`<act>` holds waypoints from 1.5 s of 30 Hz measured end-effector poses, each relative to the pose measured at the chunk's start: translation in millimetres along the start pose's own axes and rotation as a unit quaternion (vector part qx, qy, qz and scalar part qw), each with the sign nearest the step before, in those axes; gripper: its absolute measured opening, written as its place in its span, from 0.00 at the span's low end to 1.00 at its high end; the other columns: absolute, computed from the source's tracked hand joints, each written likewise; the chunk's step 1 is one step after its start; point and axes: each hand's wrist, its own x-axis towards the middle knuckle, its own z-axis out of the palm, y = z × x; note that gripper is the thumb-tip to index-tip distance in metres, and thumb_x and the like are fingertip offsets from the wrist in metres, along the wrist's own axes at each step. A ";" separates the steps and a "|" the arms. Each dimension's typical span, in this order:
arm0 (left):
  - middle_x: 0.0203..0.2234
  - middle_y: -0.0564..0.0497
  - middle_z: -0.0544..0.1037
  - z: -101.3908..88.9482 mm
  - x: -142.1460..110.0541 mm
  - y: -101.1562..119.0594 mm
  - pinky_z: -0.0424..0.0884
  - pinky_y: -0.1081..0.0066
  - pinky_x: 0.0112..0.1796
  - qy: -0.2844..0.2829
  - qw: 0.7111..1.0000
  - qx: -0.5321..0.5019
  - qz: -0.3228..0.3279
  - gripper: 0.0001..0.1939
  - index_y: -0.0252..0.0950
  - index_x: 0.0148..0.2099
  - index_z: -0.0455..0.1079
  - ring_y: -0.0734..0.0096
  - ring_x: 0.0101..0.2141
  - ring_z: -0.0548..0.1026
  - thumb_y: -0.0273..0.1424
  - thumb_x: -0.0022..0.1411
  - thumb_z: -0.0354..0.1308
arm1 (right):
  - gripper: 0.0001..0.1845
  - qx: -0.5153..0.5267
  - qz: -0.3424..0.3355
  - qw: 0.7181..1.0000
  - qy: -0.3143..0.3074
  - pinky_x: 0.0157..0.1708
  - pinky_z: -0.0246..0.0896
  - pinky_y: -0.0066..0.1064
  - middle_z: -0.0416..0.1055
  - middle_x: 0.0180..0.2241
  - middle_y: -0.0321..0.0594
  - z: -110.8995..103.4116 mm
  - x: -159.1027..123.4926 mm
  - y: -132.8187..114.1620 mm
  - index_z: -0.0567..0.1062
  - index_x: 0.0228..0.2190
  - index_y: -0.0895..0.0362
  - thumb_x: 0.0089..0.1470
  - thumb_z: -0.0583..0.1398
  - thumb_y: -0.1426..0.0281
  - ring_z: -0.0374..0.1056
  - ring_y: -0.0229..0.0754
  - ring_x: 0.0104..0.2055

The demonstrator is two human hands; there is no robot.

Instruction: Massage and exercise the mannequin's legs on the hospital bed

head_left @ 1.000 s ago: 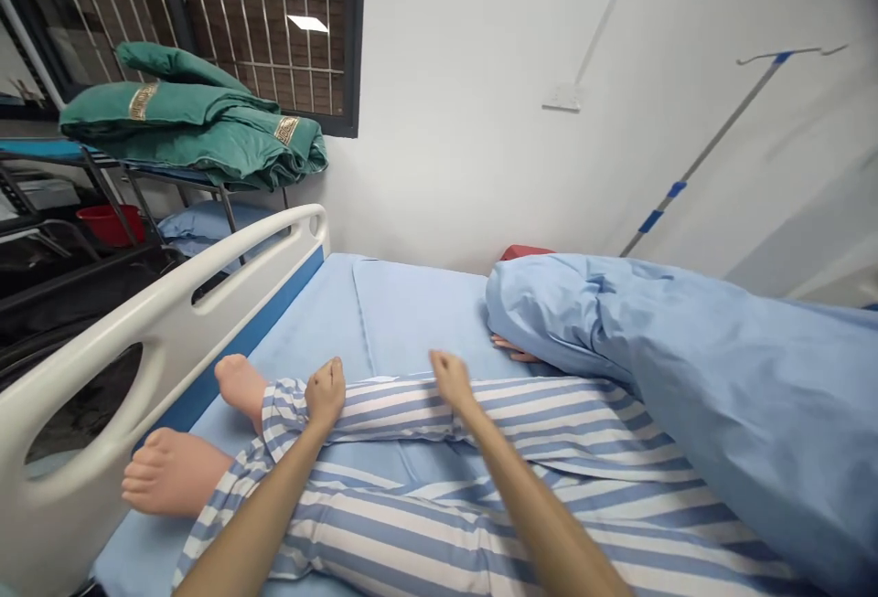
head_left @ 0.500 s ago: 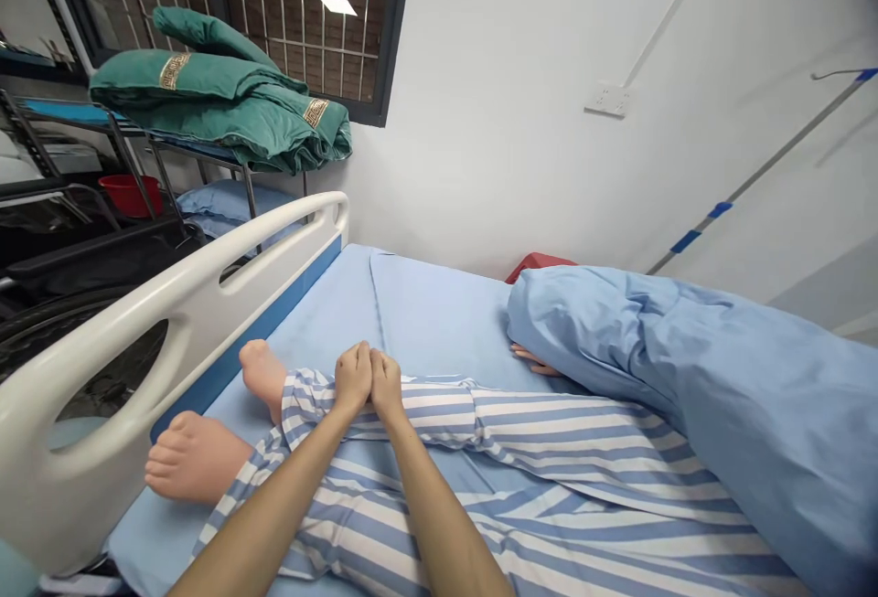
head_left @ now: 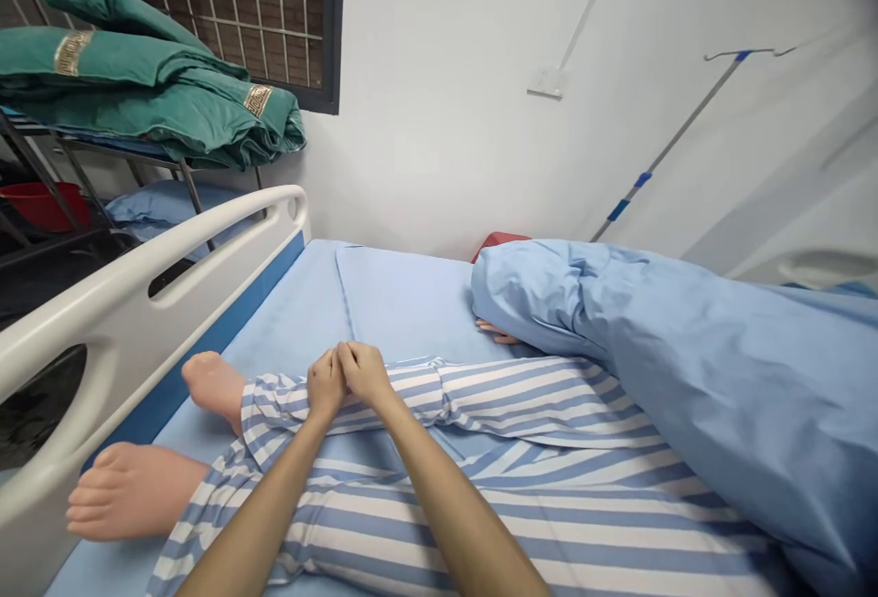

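A patient manikin with smooth feet lies on the bed in blue-and-white striped trousers (head_left: 521,400). My left hand (head_left: 326,384) is closed on the far trouser leg, at the lower leg. Right beside it, touching at the knuckles, my right hand (head_left: 363,370) is closed on the same leg. My fingertips are hidden behind the leg. The far foot (head_left: 214,385) and the near foot (head_left: 130,492) stick out bare at the left. A light blue quilt (head_left: 692,350) covers the upper part, with the manikin's fingers (head_left: 497,332) showing under its edge.
A cream bed-end board (head_left: 206,254) borders the left side of the blue sheet (head_left: 404,291). Beyond it, folded green quilts (head_left: 171,94) lie on a metal rack near a red basin (head_left: 48,204). An IV pole (head_left: 665,154) leans in view at the right.
My view has turned right, so the bed and leg sit further left. Both hands stay closed on the trouser leg; my right forearm slants more.
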 end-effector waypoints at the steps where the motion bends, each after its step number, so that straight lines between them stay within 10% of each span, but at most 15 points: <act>1: 0.18 0.53 0.67 -0.1 -0.3 1.2 0.56 0.73 0.28 -0.001 1.000 0.015 -0.002 0.19 0.38 0.23 0.59 0.73 0.24 0.64 0.38 0.62 0.37 | 0.21 -0.006 0.004 1.000 0.010 0.24 0.42 0.29 0.55 0.15 0.31 -3.9 -2.5 3.6 0.58 0.15 0.55 0.56 0.47 0.60 0.51 0.35 0.21; 13: 0.15 0.55 0.65 36.6 -0.4 47.7 0.54 0.74 0.25 -0.007 0.997 -0.063 -0.032 0.18 0.37 0.20 0.57 0.76 0.21 0.61 0.37 0.59 0.41 | 0.22 0.164 0.093 0.971 0.147 0.23 0.49 0.27 0.58 0.17 0.32 -9.2 -2.0 32.6 0.60 0.16 0.55 0.57 0.45 0.59 0.54 0.35 0.22; 24: 0.16 0.56 0.63 45.6 -10.2 38.4 0.52 0.74 0.27 -0.010 1.000 -0.010 0.005 0.18 0.37 0.21 0.56 0.76 0.22 0.60 0.37 0.60 0.41 | 0.22 0.017 0.028 0.996 0.081 0.23 0.42 0.27 0.52 0.15 0.29 -52.8 -1.9 41.1 0.56 0.15 0.56 0.56 0.47 0.60 0.49 0.34 0.21; 39: 0.16 0.55 0.66 88.7 -26.7 84.7 0.50 0.74 0.26 -0.033 0.999 0.008 0.019 0.18 0.37 0.21 0.60 0.75 0.21 0.61 0.36 0.60 0.42 | 0.18 0.224 0.150 0.948 0.170 0.20 0.46 0.26 0.47 0.15 0.28 -75.3 3.0 66.2 0.53 0.16 0.54 0.51 0.48 0.60 0.46 0.33 0.19; 45: 0.18 0.54 0.68 88.2 -28.5 80.5 0.51 0.73 0.27 -0.054 0.997 0.038 0.037 0.18 0.38 0.22 0.60 0.74 0.23 0.62 0.37 0.61 0.41 | 0.21 0.086 0.063 0.989 0.106 0.22 0.44 0.26 0.53 0.15 0.29 -95.7 -9.2 70.8 0.59 0.15 0.56 0.54 0.50 0.61 0.49 0.33 0.20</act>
